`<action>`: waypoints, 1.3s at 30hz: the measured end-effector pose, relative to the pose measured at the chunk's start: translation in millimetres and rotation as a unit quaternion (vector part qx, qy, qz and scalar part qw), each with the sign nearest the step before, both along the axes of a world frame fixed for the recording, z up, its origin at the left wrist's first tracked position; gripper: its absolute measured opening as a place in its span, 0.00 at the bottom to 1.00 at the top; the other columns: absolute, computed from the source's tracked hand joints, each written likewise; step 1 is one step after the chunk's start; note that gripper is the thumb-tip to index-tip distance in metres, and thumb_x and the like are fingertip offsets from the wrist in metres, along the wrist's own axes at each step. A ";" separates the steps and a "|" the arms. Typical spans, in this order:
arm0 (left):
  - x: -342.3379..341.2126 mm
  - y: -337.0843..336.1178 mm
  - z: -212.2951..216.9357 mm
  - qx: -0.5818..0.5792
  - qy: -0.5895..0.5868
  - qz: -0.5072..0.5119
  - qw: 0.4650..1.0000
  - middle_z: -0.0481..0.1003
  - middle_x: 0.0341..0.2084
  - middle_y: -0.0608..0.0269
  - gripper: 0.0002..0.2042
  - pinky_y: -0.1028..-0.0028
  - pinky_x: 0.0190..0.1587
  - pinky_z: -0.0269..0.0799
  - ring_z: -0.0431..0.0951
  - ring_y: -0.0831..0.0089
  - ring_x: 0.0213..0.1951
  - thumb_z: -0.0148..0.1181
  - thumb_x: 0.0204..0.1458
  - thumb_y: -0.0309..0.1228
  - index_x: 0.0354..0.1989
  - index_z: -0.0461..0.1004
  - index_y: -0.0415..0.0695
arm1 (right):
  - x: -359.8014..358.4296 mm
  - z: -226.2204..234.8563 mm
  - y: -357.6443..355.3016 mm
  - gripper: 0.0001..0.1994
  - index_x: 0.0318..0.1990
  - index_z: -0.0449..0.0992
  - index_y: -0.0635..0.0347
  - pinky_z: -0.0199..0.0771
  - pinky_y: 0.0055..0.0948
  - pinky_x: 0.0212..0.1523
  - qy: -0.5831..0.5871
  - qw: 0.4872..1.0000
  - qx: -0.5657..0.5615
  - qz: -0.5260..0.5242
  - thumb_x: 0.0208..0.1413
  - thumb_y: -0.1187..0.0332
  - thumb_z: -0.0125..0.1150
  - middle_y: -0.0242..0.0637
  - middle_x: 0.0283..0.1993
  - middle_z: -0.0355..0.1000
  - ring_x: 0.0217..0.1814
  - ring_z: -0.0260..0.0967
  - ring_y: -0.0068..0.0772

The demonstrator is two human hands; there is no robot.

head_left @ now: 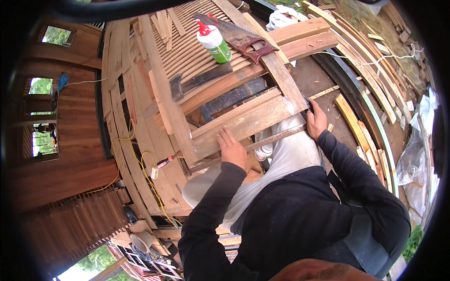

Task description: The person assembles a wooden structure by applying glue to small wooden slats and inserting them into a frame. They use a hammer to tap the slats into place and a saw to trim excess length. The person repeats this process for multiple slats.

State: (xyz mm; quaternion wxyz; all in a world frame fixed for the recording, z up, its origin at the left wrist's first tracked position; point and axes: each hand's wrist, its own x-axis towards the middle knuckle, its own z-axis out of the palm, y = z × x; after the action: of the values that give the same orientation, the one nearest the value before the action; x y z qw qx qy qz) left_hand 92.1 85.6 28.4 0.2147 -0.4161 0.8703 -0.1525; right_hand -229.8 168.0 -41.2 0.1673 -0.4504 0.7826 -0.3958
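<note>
A wooden louvered frame [262, 116] lies before me, its wide end rail nearest my body. Along that rail's near edge runs a long rusty metal bar clamp [281, 136]. My right hand [317, 120] is closed around the clamp's end at the frame's right corner; a dark part shows by its fingers. My left hand [232, 147] rests on the near rail, fingers stretched over the wood, thumb hidden. On the frame are a hammer [204, 80] with a dark handle, a white and green glue bottle [214, 42] with a red cap, and a handsaw [248, 42].
A red-handled tool [165, 162] lies left of the frame on the planks [140, 107], near a yellow cord [143, 161]. Stacked boards [304, 37] support the frame's right side. Long timber strips [365, 70] and plastic sheeting [419, 154] lie farther right. A wooden wall [75, 112] stands left.
</note>
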 end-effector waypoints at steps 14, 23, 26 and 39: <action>8.1 17.3 -25.7 0.133 0.416 0.051 0.898 0.53 0.77 0.49 0.39 0.46 0.78 0.43 0.50 0.50 0.78 0.64 0.51 0.35 0.74 0.60 0.38 | -5.8 -12.5 -6.3 0.24 0.67 0.68 0.63 0.72 0.47 0.63 0.000 1.000 0.023 0.003 0.64 0.67 0.49 0.64 0.57 0.75 0.61 0.74 0.65; 4.6 15.2 -37.1 0.117 0.461 0.020 0.879 0.61 0.75 0.54 0.32 0.46 0.77 0.44 0.54 0.55 0.77 0.61 0.60 0.42 0.71 0.66 0.41 | -19.3 -22.3 2.1 0.23 0.68 0.68 0.61 0.76 0.42 0.54 -0.005 0.999 0.047 0.004 0.68 0.65 0.49 0.57 0.49 0.79 0.50 0.80 0.52; 3.1 6.6 -39.8 0.136 0.495 0.051 0.857 0.58 0.75 0.51 0.32 0.46 0.78 0.42 0.52 0.54 0.78 0.60 0.61 0.44 0.72 0.65 0.43 | -16.9 -19.7 -1.4 0.22 0.67 0.69 0.60 0.76 0.42 0.53 -0.010 0.999 0.040 0.015 0.68 0.65 0.50 0.57 0.49 0.80 0.50 0.80 0.52; -20.5 25.4 -31.4 0.120 0.393 0.109 0.905 0.46 0.79 0.47 0.41 0.45 0.78 0.36 0.41 0.52 0.81 0.60 0.61 0.49 0.78 0.54 0.41 | -12.4 -20.4 -4.4 0.22 0.66 0.70 0.61 0.74 0.45 0.59 0.006 0.999 0.034 -0.010 0.67 0.64 0.52 0.60 0.58 0.77 0.60 0.76 0.60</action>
State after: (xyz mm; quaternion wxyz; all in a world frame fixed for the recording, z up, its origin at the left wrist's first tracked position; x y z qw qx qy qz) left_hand 71.6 111.0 -2.9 -0.0809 -0.5055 0.8453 0.1527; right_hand -242.3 163.6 -61.5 0.1736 -0.4394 0.8010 -0.3676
